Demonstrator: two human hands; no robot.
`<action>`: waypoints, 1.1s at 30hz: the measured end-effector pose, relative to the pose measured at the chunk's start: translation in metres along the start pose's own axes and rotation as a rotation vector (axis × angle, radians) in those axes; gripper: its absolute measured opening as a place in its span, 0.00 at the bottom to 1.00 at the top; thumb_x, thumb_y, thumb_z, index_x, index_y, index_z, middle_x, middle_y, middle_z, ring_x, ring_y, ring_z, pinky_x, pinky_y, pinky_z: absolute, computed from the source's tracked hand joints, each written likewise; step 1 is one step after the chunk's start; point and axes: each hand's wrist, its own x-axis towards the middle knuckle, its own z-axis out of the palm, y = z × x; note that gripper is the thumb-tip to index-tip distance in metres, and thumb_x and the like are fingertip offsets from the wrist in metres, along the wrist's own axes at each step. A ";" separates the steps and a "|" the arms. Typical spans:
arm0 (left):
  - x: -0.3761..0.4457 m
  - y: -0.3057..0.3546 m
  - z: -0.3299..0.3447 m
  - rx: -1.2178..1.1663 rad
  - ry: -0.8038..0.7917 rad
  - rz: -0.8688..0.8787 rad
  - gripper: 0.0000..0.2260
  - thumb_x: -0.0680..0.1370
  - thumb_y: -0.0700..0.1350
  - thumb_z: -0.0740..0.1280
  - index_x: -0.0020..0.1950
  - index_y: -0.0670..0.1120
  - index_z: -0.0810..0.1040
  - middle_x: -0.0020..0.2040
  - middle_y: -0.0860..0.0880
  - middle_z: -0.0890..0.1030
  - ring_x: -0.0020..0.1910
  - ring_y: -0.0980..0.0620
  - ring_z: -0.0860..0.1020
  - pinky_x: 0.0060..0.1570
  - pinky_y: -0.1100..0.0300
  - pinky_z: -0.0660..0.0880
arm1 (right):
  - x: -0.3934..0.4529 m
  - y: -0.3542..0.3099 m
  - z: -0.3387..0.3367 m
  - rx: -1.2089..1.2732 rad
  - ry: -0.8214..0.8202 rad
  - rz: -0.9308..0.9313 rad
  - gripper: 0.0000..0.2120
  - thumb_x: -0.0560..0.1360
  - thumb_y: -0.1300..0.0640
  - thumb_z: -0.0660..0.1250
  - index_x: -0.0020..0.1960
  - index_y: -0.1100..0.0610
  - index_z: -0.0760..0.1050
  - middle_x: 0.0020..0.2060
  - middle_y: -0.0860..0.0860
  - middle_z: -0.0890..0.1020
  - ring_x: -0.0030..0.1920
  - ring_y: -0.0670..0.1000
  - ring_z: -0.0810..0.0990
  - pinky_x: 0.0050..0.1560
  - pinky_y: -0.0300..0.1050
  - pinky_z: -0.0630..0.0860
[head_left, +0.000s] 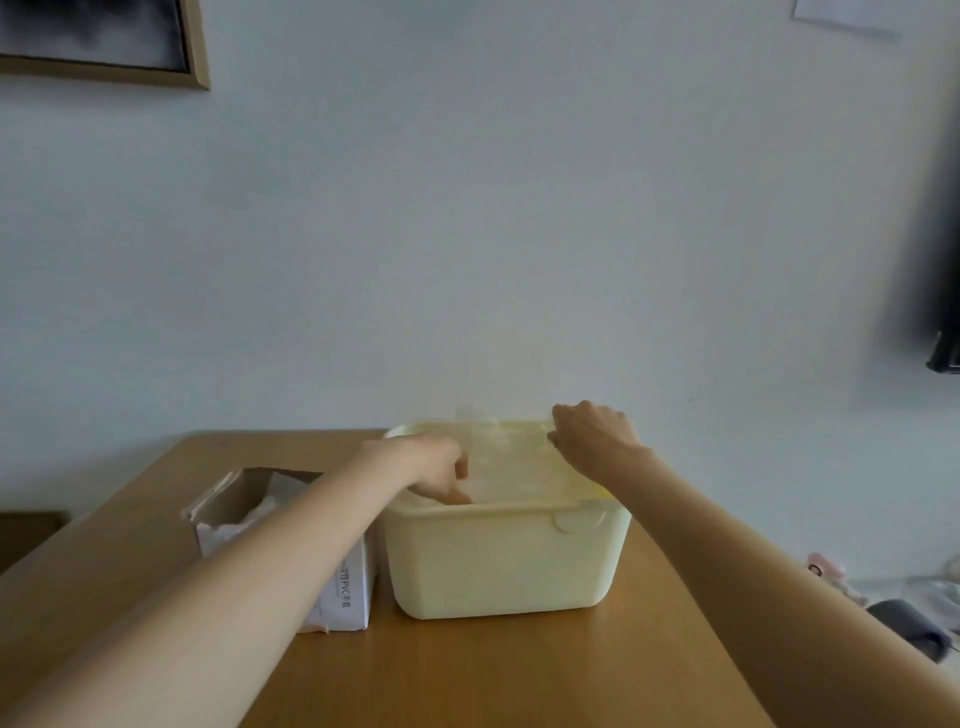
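Being pinched by left hand and right hand, the translucent lid of the pale-yellow rectangular plastic tub could be cracked by an uneven pull.

One yellow bin, one cardboard box, one table, one framed picture.
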 end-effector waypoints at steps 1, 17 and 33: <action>0.001 0.000 0.000 0.002 -0.007 0.003 0.20 0.77 0.51 0.65 0.68 0.47 0.71 0.66 0.48 0.74 0.63 0.48 0.73 0.59 0.60 0.70 | 0.000 -0.001 -0.005 -0.001 -0.011 -0.009 0.07 0.81 0.54 0.56 0.52 0.57 0.67 0.49 0.57 0.77 0.43 0.56 0.72 0.42 0.45 0.66; 0.017 -0.012 -0.003 -0.072 -0.230 0.069 0.24 0.79 0.59 0.57 0.66 0.43 0.73 0.59 0.50 0.74 0.61 0.46 0.74 0.59 0.57 0.72 | 0.021 -0.014 0.012 -0.025 -0.638 -0.154 0.40 0.73 0.56 0.69 0.76 0.42 0.49 0.68 0.52 0.65 0.58 0.56 0.76 0.51 0.45 0.77; 0.028 -0.008 0.007 0.032 -0.382 -0.003 0.21 0.80 0.44 0.60 0.73 0.50 0.64 0.72 0.50 0.67 0.68 0.49 0.70 0.67 0.55 0.68 | 0.031 -0.023 0.023 -0.050 -0.720 -0.007 0.28 0.78 0.39 0.55 0.72 0.53 0.63 0.70 0.51 0.68 0.67 0.54 0.69 0.63 0.47 0.66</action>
